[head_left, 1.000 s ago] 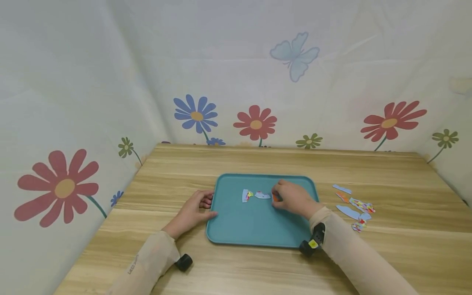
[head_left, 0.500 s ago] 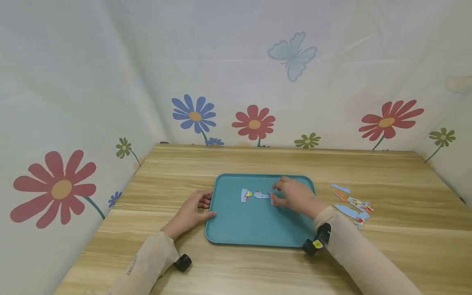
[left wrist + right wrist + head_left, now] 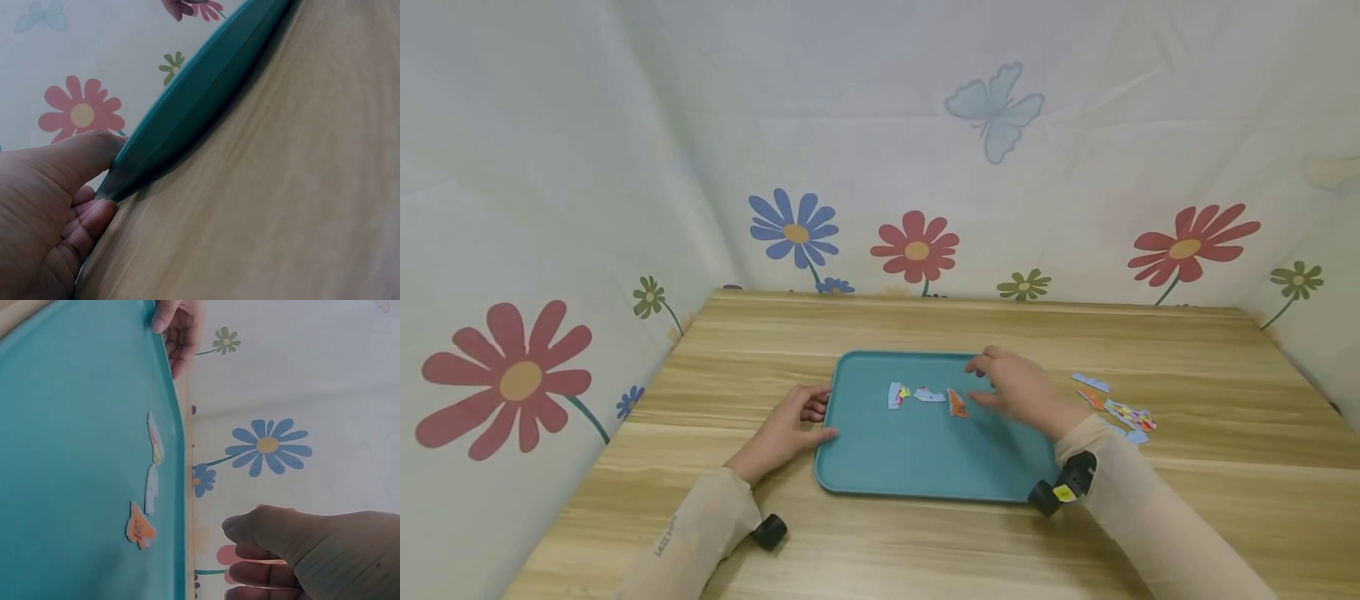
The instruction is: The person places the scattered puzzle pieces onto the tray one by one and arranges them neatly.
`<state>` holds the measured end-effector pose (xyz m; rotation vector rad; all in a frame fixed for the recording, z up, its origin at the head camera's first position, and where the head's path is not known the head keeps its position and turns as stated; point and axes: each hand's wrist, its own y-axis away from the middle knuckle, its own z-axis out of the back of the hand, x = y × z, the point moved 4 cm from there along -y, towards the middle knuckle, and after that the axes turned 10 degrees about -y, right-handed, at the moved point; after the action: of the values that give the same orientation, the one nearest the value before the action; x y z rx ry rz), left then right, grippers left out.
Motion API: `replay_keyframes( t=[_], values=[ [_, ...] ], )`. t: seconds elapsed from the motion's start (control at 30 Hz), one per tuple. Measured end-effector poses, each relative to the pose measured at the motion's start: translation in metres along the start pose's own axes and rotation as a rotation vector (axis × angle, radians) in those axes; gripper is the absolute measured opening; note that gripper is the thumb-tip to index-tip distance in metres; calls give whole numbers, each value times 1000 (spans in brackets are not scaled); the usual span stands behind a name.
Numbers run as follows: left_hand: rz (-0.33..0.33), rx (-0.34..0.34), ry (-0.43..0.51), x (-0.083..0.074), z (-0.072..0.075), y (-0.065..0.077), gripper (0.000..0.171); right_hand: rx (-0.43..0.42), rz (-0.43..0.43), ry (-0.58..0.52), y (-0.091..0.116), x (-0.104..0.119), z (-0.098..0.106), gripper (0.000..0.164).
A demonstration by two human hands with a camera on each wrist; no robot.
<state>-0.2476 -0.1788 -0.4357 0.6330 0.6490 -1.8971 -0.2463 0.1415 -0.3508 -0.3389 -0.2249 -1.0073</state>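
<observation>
A teal tray (image 3: 887,467) lies on the wooden table. My left hand (image 3: 788,427) holds its left edge, thumb on the rim and fingers curled against the side, as the left wrist view shows. Three puzzle pieces lie in a row on the tray: a light blue one with a multicoloured patch (image 3: 895,396), a mostly light blue one (image 3: 930,396) and an orange one (image 3: 957,403). Over the tray's right part, my right hand (image 3: 1018,387) hovers just right of the orange piece, thumb and fingers spread apart and holding nothing.
Right of the tray, several more pieces lie loosely together on the table (image 3: 925,550): a light blue strip (image 3: 1090,382), an orange piece (image 3: 1091,399) and a multicoloured one (image 3: 1133,415) among them. My right forearm covers part of this group. A flowered curtain (image 3: 850,125) stands behind the table.
My right hand has let go of the orange piece, leaving it on the tray, and has moved right and up with its fingers spreading. The left hand stays at the tray's edge.
</observation>
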Motion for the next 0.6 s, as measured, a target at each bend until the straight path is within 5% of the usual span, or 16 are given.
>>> replay_keyframes(
  t=[0.6],
  values=[
    [-1,3,15,-2,1,1,64,-67,-30,-4,22,-13,28,31]
  ],
)
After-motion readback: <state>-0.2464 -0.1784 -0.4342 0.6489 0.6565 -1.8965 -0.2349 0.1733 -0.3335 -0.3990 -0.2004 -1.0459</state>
